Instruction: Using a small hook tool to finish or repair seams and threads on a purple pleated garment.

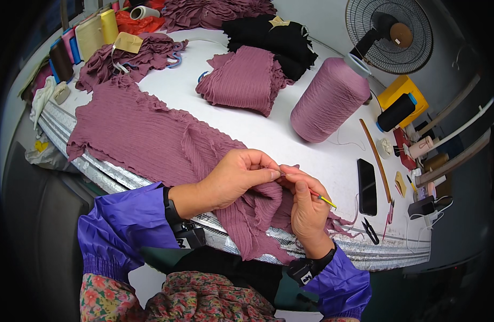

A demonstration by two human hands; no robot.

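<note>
A mauve ribbed knit piece (145, 129) lies across the table and hangs over its near edge. My left hand (233, 180) pinches the knit's edge between thumb and forefinger. Close against it, fingertips almost touching, my right hand (308, 209) is closed on a thin tool (325, 200) with a red, green and yellow handle. The tool's working tip is hidden among the fingers, so its exact kind does not show. Folds of the knit bunch up beneath both hands.
A big mauve yarn cone (331, 99) stands beyond my right hand. Black snips (371, 231), a phone (367, 187) and a wooden ruler (375, 160) lie to the right. Folded mauve knit (241, 80) and black knit (268, 40) sit farther back, near a fan (389, 35).
</note>
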